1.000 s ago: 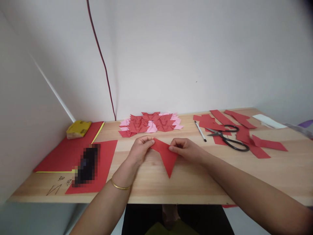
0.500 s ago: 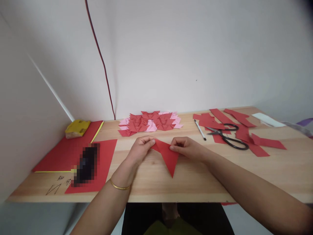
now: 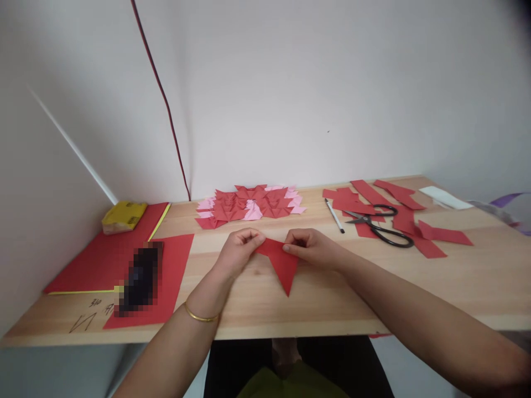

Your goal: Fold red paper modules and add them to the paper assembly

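A folded piece of red paper (image 3: 284, 267) is held between both hands over the near middle of the table, one pointed corner hanging down toward me. My left hand (image 3: 240, 251) pinches its left corner between thumb and fingers. On the other side, my right hand (image 3: 310, 249) grips the upper right part, thumb lying on the front face and fingers curled behind. The fingers partly cover the paper's upper edge. Beyond the hands, near the wall, lies a cluster of folded red and pink paper pieces (image 3: 251, 205).
Black-handled scissors (image 3: 390, 236) lie at the right among red paper strips (image 3: 446, 232), beside a white pen (image 3: 334, 215). A white slip (image 3: 444, 197) is farther right. At the left are red sheets (image 3: 176, 282), a yellow packet (image 3: 124, 216) and a pixelated dark object (image 3: 141, 279).
The view has shifted slightly, so most things sit a little to the left. Both hands keep their hold on the red paper, whose upper part looks a little more folded down.
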Tool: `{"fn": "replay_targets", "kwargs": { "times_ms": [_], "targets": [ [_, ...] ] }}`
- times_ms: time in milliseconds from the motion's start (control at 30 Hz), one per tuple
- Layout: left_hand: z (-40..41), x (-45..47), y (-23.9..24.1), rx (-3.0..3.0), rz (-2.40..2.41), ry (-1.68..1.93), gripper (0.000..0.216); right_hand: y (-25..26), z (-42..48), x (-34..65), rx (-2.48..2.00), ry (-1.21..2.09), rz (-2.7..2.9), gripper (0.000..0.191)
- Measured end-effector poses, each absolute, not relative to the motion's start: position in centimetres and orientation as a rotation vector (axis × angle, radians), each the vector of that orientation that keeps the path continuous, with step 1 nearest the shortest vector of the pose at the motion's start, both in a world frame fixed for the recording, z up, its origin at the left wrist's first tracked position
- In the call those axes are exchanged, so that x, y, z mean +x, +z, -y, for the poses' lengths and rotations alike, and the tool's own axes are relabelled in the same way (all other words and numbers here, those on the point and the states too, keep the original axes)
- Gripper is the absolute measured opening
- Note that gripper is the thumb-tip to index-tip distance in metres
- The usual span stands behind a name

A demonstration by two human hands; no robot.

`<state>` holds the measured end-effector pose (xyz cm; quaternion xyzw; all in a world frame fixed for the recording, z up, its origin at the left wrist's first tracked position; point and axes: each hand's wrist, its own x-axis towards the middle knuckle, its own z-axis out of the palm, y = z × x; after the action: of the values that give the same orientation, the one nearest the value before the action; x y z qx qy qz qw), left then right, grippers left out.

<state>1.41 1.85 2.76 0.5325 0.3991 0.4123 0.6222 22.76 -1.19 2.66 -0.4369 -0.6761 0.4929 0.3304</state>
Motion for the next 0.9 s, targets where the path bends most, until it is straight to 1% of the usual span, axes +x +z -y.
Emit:
{"fn": "replay_targets", "kwargs": {
  "times_ms": [133,200,300,567,767,900],
  "targets": [
    [-1.8,1.7,2.6,1.321,-0.901,0.966,0.021,3.5,1.7,22.1,-1.157,1.189,1.797,0.023],
    [-1.6,2.1,2.6,1.356,-0.878,0.958,0.021,3.7,1.8,21.7,-1.173,1.165,1.787,0.023],
    [-1.4,2.4,2.7,1.254,-0.887,0.96,0.021,3.6,1.8,21.5,-1.197,1.144,1.769,0.028],
    [-1.8,1.9,3.1,1.026,-0.901,1.077,0.02,3.8,1.5,22.9,-1.213,1.246,1.791,0.036],
    [-1.9,1.7,3.2,0.917,-0.827,1.005,0.02,3.6,1.3,22.9,-1.165,1.308,1.699,0.036],
    [-1.9,2.0,2.8,0.945,-0.792,0.929,0.027,3.5,1.2,22.6,-1.146,1.277,1.618,0.034]
  ]
}}
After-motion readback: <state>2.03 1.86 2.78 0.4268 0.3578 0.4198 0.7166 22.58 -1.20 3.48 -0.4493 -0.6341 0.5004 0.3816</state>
